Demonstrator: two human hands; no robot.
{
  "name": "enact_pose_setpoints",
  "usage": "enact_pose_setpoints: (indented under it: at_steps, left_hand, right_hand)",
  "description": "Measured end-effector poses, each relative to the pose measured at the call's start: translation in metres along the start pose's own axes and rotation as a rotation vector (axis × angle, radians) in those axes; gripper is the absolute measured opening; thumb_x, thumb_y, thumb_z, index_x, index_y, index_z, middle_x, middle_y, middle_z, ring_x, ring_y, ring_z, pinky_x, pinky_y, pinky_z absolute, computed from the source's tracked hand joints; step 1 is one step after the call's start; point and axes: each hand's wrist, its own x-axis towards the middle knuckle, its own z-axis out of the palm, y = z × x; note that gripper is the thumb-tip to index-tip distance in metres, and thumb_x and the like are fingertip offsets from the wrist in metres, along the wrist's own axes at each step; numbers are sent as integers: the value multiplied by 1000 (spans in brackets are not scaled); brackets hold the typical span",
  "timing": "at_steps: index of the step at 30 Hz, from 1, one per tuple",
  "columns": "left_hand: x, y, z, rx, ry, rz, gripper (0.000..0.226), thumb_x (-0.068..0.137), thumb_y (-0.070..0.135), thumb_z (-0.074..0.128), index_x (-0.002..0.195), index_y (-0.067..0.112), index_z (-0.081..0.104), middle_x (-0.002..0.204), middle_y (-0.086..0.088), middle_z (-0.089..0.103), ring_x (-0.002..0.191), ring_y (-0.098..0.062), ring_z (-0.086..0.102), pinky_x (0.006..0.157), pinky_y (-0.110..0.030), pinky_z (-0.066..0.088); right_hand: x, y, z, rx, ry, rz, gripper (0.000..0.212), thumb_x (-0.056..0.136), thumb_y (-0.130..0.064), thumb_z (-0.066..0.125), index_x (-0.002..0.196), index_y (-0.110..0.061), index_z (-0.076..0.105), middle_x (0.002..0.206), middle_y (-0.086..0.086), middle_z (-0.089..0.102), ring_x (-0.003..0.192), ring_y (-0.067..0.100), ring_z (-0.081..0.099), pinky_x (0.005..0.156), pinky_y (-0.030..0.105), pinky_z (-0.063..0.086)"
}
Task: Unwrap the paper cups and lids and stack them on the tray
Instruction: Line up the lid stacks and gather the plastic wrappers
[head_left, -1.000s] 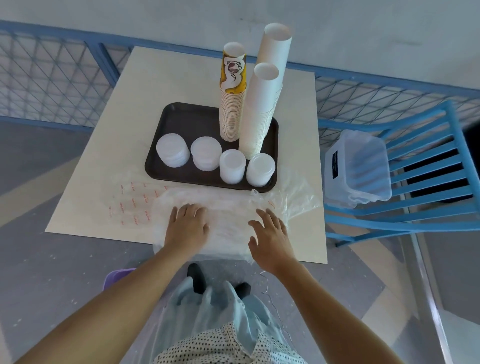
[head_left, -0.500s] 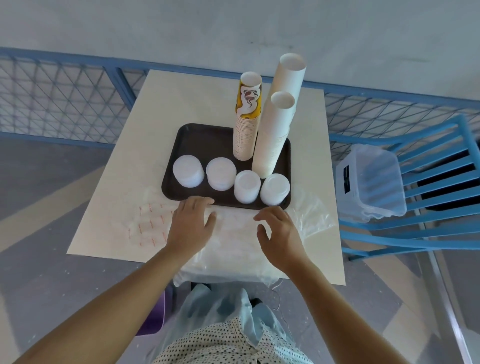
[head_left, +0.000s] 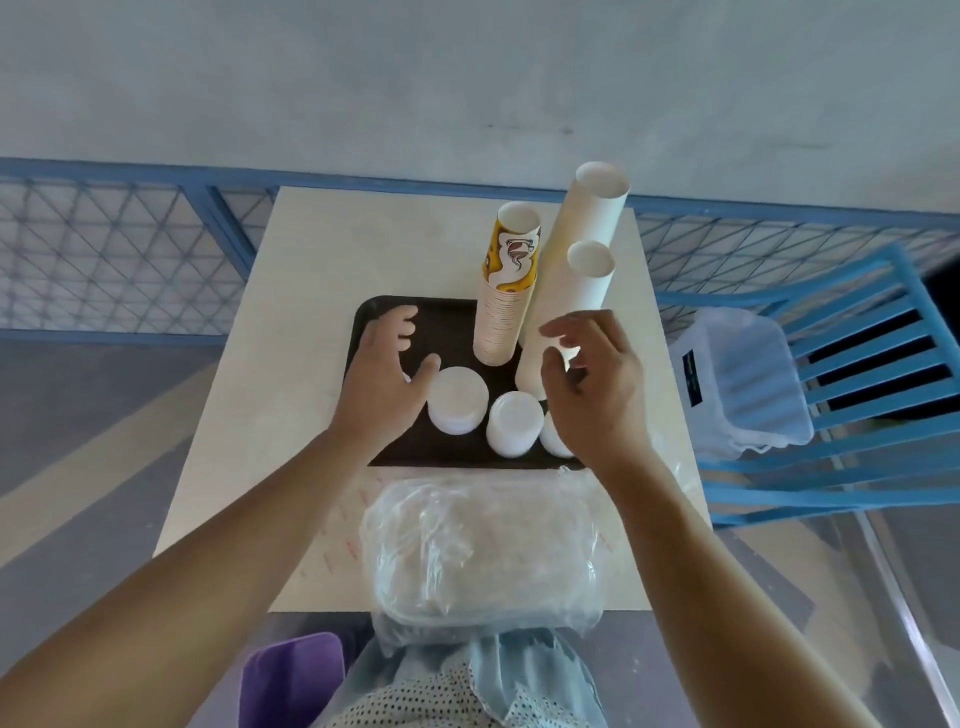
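Café-like spot, tray (head_left: 452, 325) on small table (head_left: 311, 374), blue chair (head_left: 862, 358), mesh railing (head_left: 119, 260)

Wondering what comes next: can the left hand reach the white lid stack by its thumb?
Probably yes: the left hand hovers open over the tray, nothing between its thumb and that lid stack.

Chair (head_left: 841, 496): blue, slatted, right of the surface (head_left: 311, 291)
Clear tub (head_left: 737, 379): on the chair
Purple bin (head_left: 293, 680): floor, near edge

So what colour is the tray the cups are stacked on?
The tray is dark brown, almost black, seen best in the head view.
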Motion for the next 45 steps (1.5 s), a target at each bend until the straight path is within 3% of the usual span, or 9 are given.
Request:
enact_pose_setpoints:
  at_steps: [4,9,12,15,18,21,23,26,45]
  left_hand:
    - [48,24,0,-106,-26,6,85,92,33,78,158,36,25,143,5,51,122,-7,57,104,-35,53]
    - [98,65,12,-70,-154,145,110,85,37,86,162,40,9,162,-1,34,144,-16,43,114,-40,44]
    - [118,79,23,-71,-229,166,115,79,35,90,163,37,12,154,7,43,139,-11,44,111,-37,43]
    - [129,83,35,-90,-282,115,101,80,35,90,159,33,26,131,12,56,121,-11,57,97,-27,44]
    - [131,83,45,-62,-258,59,75,87,38,82,150,21,44,136,3,64,124,-20,62,93,-28,48]
    - [129,82,51,-55,-262,33,68,93,38,76,149,17,44,143,-2,61,128,-22,60,95,-29,49]
    - [129,80,50,-49,-274,35,68,94,40,75,150,17,43,145,-1,60,129,-22,59,99,-31,50]
    - [130,76,46,-32,-304,26,68,93,46,74,148,20,44,143,1,62,126,-21,61,102,-36,52]
    - [108,73,37,-74,-317,56,64,86,44,82,139,20,54,131,5,67,114,-14,66,96,-33,55]
  right_hand:
    - [40,7,-22,-68,167,112,32,85,-9,61,117,-8,62,117,4,54,94,17,60,72,16,49]
    - [100,25,-47,-7,139,289,49,87,-5,50,136,-8,49,124,5,48,112,26,55,80,9,43]
    - [148,42,-52,36,55,441,55,89,-29,56,143,-26,44,124,12,53,110,27,55,92,36,48]
    - [190,44,-49,-14,-88,438,67,82,-54,61,144,-36,45,111,9,51,96,24,50,86,33,42]
    - [215,40,-37,-190,-319,411,62,93,-52,66,149,-38,44,126,9,47,99,22,52,76,24,40]
    - [228,44,-24,-344,-478,383,66,89,-55,71,147,-39,46,136,12,50,97,26,56,78,26,44]
    - [233,47,-19,-378,-558,379,63,85,-54,74,141,-39,50,132,9,54,93,27,63,60,28,55]
    - [236,45,-17,-414,-619,350,49,83,-49,78,124,-36,56,124,5,57,84,26,66,46,26,53]
    - [243,14,12,-391,-660,302,51,83,-52,78,122,-26,58,118,5,58,68,31,75,68,42,66]
